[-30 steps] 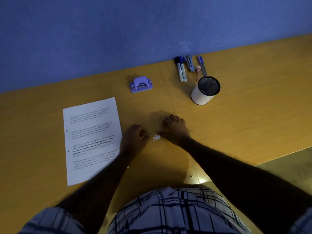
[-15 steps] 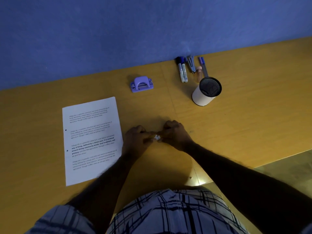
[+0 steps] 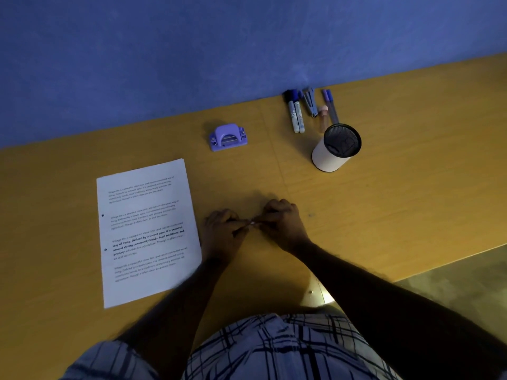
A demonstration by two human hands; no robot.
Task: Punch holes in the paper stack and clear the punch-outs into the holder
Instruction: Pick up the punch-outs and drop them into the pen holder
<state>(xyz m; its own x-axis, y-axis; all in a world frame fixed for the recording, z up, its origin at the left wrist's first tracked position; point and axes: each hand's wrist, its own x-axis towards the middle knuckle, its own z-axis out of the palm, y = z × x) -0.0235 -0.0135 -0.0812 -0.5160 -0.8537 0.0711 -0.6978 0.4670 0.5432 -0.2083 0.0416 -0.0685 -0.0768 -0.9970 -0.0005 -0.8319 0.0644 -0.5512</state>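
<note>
1. White punch-outs sit on the desk between left grip and right grip, both curled, pinching them.
2. Featherlight and easily scattered, they likely need gathering from both sides.

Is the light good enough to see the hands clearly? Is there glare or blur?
Head view: dim light, so the left hand and right hand are dark, their fingers hard to read; the punch-outs between them look blurred; a bright glare spot sits at the desk edge near the body.
</note>
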